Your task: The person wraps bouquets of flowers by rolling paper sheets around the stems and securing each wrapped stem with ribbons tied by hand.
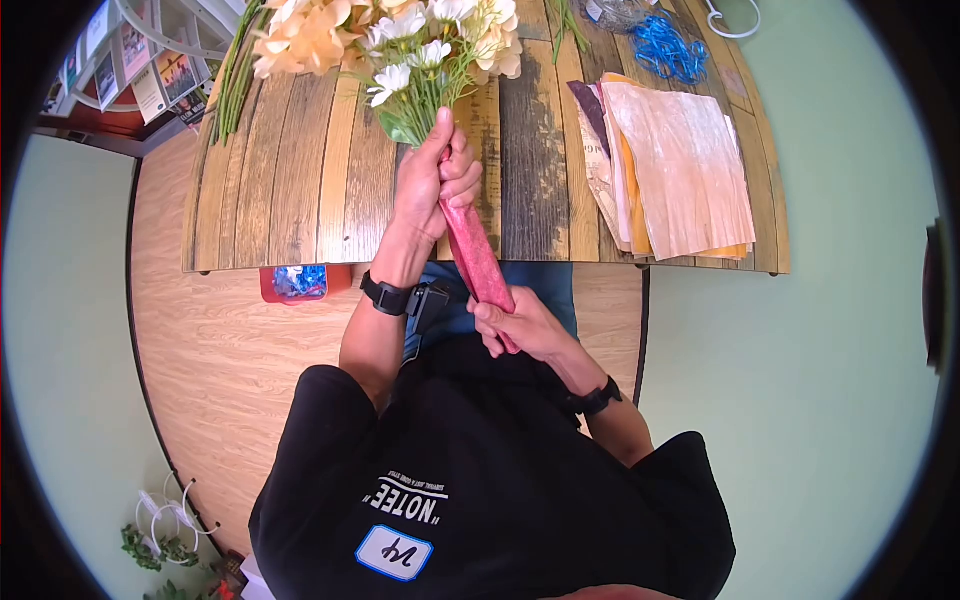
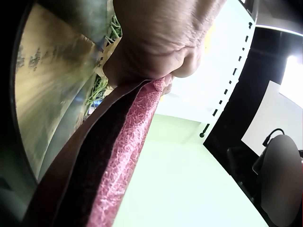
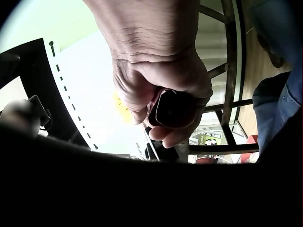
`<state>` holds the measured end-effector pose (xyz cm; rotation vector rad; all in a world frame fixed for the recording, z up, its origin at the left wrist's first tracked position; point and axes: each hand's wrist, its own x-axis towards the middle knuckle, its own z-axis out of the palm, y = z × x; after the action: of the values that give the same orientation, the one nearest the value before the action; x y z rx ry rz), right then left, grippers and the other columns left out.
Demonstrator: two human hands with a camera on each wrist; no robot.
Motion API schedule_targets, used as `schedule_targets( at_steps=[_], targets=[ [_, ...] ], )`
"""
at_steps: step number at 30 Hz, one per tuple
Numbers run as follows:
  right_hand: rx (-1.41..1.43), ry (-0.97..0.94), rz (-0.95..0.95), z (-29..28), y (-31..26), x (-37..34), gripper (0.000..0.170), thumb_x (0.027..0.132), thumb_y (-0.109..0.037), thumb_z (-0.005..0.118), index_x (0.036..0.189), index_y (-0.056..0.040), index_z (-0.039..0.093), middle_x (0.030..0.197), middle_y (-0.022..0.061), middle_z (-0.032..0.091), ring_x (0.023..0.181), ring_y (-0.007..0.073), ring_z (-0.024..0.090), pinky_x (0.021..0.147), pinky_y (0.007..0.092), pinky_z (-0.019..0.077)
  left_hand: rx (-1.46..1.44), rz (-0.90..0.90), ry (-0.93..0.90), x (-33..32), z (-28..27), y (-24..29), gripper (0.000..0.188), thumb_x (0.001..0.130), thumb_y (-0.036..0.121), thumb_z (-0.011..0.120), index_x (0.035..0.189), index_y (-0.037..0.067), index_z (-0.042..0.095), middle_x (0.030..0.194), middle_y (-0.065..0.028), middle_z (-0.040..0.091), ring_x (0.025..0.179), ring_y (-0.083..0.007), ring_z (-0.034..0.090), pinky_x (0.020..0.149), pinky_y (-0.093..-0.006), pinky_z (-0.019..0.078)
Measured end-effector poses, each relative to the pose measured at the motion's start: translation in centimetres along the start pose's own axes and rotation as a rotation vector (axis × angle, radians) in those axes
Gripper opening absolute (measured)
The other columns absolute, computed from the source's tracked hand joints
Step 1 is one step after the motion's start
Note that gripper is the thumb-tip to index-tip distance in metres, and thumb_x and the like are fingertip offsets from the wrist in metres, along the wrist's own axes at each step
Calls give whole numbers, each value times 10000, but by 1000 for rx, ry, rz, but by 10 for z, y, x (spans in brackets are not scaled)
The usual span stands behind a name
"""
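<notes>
My left hand (image 1: 437,180) grips a bouquet of cream and white flowers (image 1: 405,50) just below its blooms, thumb pointing up along the stems. From that fist a long strip of pink wrapping paper (image 1: 474,250) runs down toward my body. Around its lower end curl the fingers of my right hand (image 1: 522,324). The left wrist view shows the pink paper's crinkled outside (image 2: 128,146) and a dark fold along its length. In the right wrist view the rolled paper's dark open end (image 3: 175,109) sits inside my right hand (image 3: 156,71). The stems are hidden inside the paper.
A wooden table (image 1: 350,210) spans the front. Stacked paper sheets (image 1: 680,170) lie on its right, with blue shredded ribbon (image 1: 670,50) behind them. Green stems (image 1: 233,90) lie at the left edge. A red bin (image 1: 305,284) stands under the table's front edge.
</notes>
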<state>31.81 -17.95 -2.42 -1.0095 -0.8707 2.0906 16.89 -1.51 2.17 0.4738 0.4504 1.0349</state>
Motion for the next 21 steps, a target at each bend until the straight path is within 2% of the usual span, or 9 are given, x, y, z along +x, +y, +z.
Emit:
schedule_targets(
  at_steps=[2,3,4,9,13,16,18,19,21],
  targets=[
    [-35,-53,3,6,-16,0,435,982,-451,641,897,-43,517,634,-29,461,467,77,484,424,243,424,-27,-14,-6,-1,-1,-5,412,1069,449,453,820,122,471,552,69,292,397,-49,256,345,-219,262],
    [-87,-55,79,2,-17,1,445,981,-471,633,840,-70,503,625,-39,444,462,52,434,400,226,367,-46,-21,-22,-1,-1,-6,416,1060,455,478,812,121,468,556,62,307,398,-53,275,352,-219,270],
    [-89,-55,80,2,-16,1,445,981,-471,633,840,-70,503,625,-39,444,462,52,434,400,226,367,-48,-20,-23,-1,-1,-7,416,1060,455,478,812,121,468,556,62,307,398,-53,275,352,-219,270],
    [-39,78,75,4,-4,4,490,971,-495,639,726,-120,440,599,-65,379,475,22,327,408,218,242,44,-11,28,-4,-3,-13,426,1061,464,471,797,132,432,571,60,322,412,-54,296,364,-220,287],
    [-110,117,43,2,7,7,489,972,-489,642,722,-118,444,603,-63,390,486,23,336,415,220,245,123,0,37,-8,2,-12,437,1054,475,481,781,140,413,567,61,322,419,-57,315,373,-226,314],
    [-250,138,-54,-1,10,7,491,970,-488,646,717,-117,445,611,-59,411,497,25,353,422,223,255,123,-15,-67,-11,-1,-11,431,1045,494,487,843,114,467,615,34,392,452,-80,380,426,-257,399],
    [-222,115,-35,-4,11,5,497,963,-489,657,715,-115,445,617,-55,428,502,28,364,425,227,265,-20,12,-76,-17,3,-11,451,1039,513,482,1000,67,531,725,-4,481,511,-112,449,513,-298,476],
    [-220,114,-35,-5,12,3,497,963,-489,657,715,-115,445,617,-55,428,502,28,364,425,227,265,-123,2,-191,-15,-2,-6,507,1037,517,477,1166,30,531,830,-26,525,594,-139,502,596,-330,513],
    [-227,80,-13,-4,12,-1,496,956,-486,671,718,-113,447,619,-56,426,506,27,367,429,229,273,-137,30,-217,-13,-6,1,507,1037,514,479,1182,31,531,837,-24,529,613,-142,507,611,-331,517]
  ],
)
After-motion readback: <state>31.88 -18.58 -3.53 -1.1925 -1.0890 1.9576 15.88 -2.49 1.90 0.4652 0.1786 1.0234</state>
